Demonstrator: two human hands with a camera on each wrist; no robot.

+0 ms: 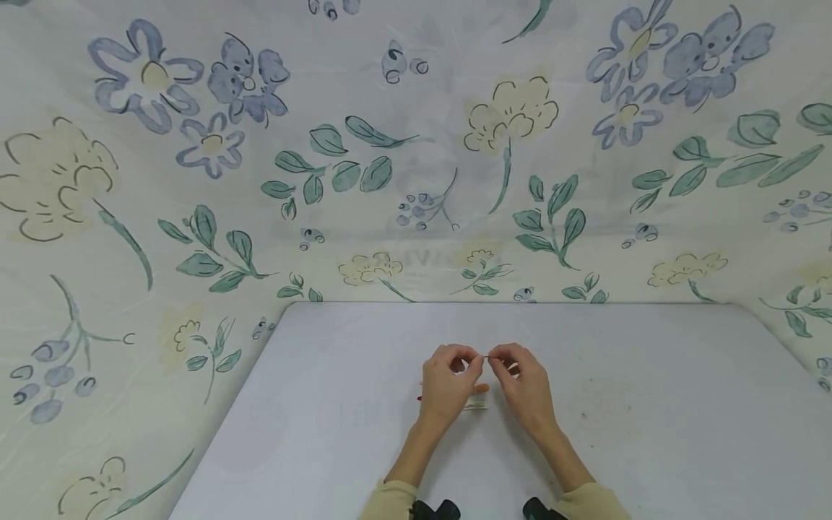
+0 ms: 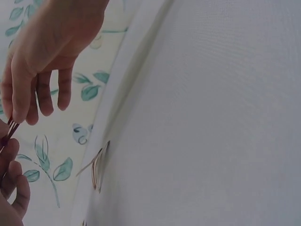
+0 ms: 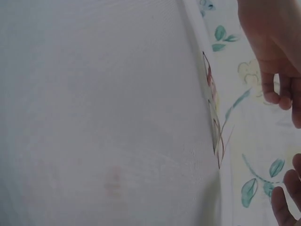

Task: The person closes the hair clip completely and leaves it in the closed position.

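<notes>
In front of me both hands meet just above the white table. My left hand (image 1: 447,383) and my right hand (image 1: 525,383) each pinch an end of a short dark red bundle of thin strands (image 2: 11,128), drawn between the fingertips. The strands' exact kind cannot be told. Beneath the left hand lie pale thin strips (image 1: 476,406) and an orange piece (image 1: 481,388), partly hidden by that hand. A red tip (image 1: 419,398) shows at its left side. In the right wrist view, thin looped strips (image 3: 215,127) in red and pale tones lie near the table's far edge.
The white tabletop (image 1: 292,433) stretches to both sides, with faint brownish specks (image 1: 591,415) to the right. A flower-printed cloth (image 1: 416,238) hangs behind and beside the table. Dark wrist devices (image 1: 435,510) sit by the sleeves.
</notes>
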